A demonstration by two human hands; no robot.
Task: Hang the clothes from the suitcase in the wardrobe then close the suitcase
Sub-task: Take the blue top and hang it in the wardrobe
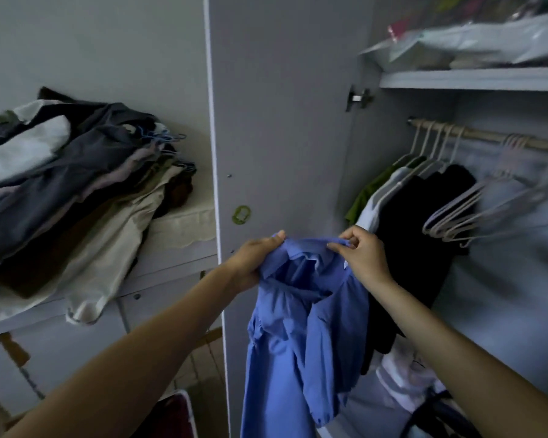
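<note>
The blue shirt [298, 327] is thin, matt, creased cloth. The wardrobe door [282, 121] is smooth, matt grey laminate with a metal hinge [358, 98]. The rail [475, 135] looks like pale wood; the empty hangers [487, 210] are smooth plastic. The bags [475, 42] on the shelf [472, 80] are glossy plastic.

Shirt [301, 327] before wardrobe door [279, 121]; clothes pile [70, 191] on tabletop [184, 238] at left; hangers [487, 210] on rail [484, 137] at right, under shelf [472, 79].
</note>
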